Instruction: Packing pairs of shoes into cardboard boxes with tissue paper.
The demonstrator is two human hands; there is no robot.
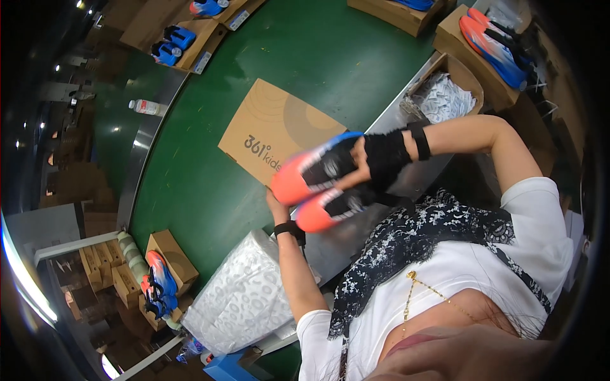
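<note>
My right hand [361,166], with a black wrap at the wrist, grips a pair of sneakers by their openings. The nearer-to-box sneaker [318,170] is orange-red at the toe, black at the middle and blue along the edge. Beside it the second sneaker [330,211] has the same colours, and both toes point left. My left hand [276,208] is at the toes, partly behind them; its fingers are mostly hidden. Under and beyond the shoes lies a closed brown cardboard shoe box [254,120] with dark print, flat on the green work surface [190,184].
A stack of white patterned wrapping paper [235,292] lies by my left forearm. An open carton of small paper slips [441,98] stands near my right elbow. Boxes with sneakers [492,47] sit at upper right, others with blue shoes [175,44] at upper left. A bottle [146,106] lies beyond the metal edge.
</note>
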